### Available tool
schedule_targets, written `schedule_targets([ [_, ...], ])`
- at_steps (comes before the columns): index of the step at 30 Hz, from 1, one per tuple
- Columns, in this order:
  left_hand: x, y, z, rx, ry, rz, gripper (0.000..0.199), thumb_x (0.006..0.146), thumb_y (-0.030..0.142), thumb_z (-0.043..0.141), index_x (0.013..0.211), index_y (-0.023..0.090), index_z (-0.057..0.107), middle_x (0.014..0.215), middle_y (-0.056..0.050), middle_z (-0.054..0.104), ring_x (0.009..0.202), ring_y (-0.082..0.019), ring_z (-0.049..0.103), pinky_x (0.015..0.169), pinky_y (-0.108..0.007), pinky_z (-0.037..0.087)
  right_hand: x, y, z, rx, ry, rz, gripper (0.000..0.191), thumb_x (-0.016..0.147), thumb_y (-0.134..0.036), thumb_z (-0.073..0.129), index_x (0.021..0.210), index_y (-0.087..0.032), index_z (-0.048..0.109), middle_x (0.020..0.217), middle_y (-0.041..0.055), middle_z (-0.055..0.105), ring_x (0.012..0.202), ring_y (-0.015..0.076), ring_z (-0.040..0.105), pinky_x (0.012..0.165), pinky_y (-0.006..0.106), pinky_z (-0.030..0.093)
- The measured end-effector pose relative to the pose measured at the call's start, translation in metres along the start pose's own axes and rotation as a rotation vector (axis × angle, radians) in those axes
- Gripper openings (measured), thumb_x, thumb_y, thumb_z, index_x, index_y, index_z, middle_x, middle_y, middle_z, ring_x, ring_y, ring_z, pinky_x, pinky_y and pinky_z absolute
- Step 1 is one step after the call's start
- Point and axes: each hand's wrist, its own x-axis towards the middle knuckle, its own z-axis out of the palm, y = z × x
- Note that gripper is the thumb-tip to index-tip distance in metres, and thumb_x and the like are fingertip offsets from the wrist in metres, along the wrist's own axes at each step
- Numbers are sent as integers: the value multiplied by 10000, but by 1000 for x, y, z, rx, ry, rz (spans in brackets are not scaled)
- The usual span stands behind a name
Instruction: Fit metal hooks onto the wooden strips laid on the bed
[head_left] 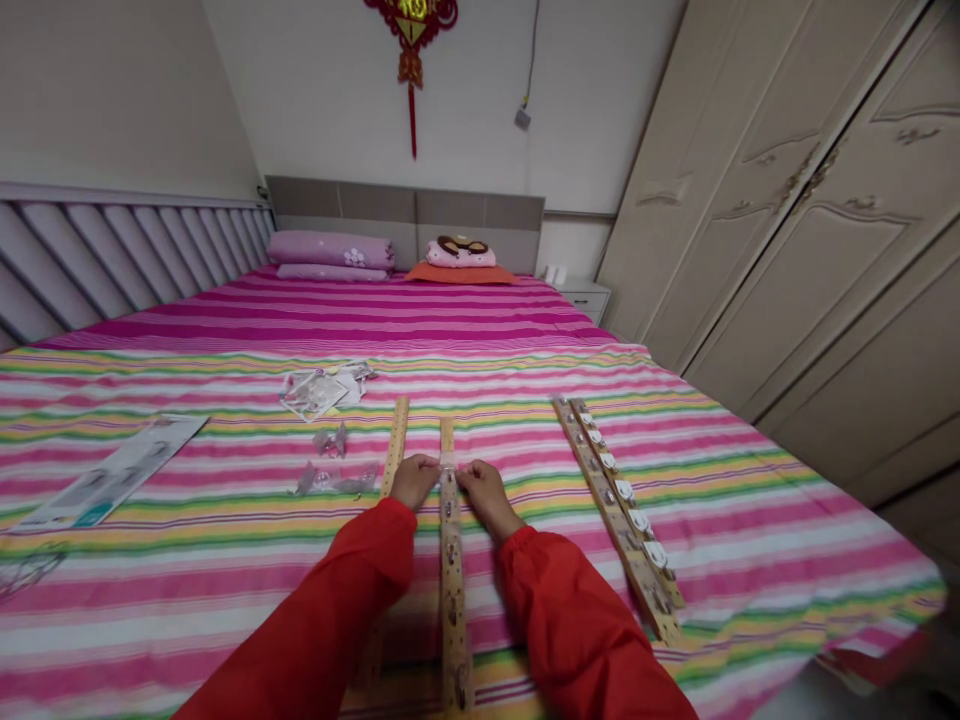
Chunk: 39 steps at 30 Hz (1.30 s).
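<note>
A narrow wooden strip (453, 570) with several small metal pieces along it lies lengthwise in front of me on the striped sheet. Near its far end, a small clear plastic piece (448, 460) lies across the wood. My left hand (415, 482) pinches at the left side of this piece, fingertips closed. From the right, my right hand (486, 495) pinches at its other side. Whether it is tape or a bag I cannot tell. Just left of my left hand runs a wooden ruler (396, 440), partly hidden by my hand and sleeve.
Two more wooden strips (611, 500) with metal pieces and white tags lie at right. Small clear packets (330, 470) and a pile of plastic wrappers (322, 390) are at left, beside a long flat package (112, 475). Folded bedding (330, 250) sits by the headboard.
</note>
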Motion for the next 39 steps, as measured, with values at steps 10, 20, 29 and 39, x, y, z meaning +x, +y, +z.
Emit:
schedule_targets([
  [10, 5, -14, 4, -19, 56, -2, 104, 553, 133, 639, 644, 142, 591, 561, 27, 594, 592, -135, 576, 597, -232, 433, -1, 0, 0, -36, 18, 5, 176, 591, -306, 577, 513, -187, 474, 502, -48, 466, 538, 103, 413, 539, 250, 301],
  [20, 9, -28, 5, -137, 5, 108, 168, 555, 123, 644, 718, 132, 686, 636, -11, 658, 642, -155, 598, 659, -261, 474, -3, 8, 3, 93, 19, -42, 270, 612, -311, 611, 834, -158, 631, 559, -48, 520, 550, 119, 469, 571, 258, 403],
  [29, 20, -42, 2, -32, -134, 108, 316, 634, 184, 655, 931, 117, 742, 918, -70, 739, 988, -255, 648, 949, -361, 475, -9, -4, -5, -332, -171, -243, 389, 842, -250, 453, 1167, -210, 663, 1037, 73, 699, 978, 206, 606, 919, 353, 459],
  [39, 14, -31, 1, 106, -223, 180, 401, 709, 124, 554, 1084, 119, 700, 948, -43, 736, 981, -238, 648, 984, -357, 448, -1, -10, -9, -420, -305, -251, 427, 871, -247, 416, 1253, -220, 603, 1077, 74, 695, 1014, 215, 609, 946, 347, 447],
])
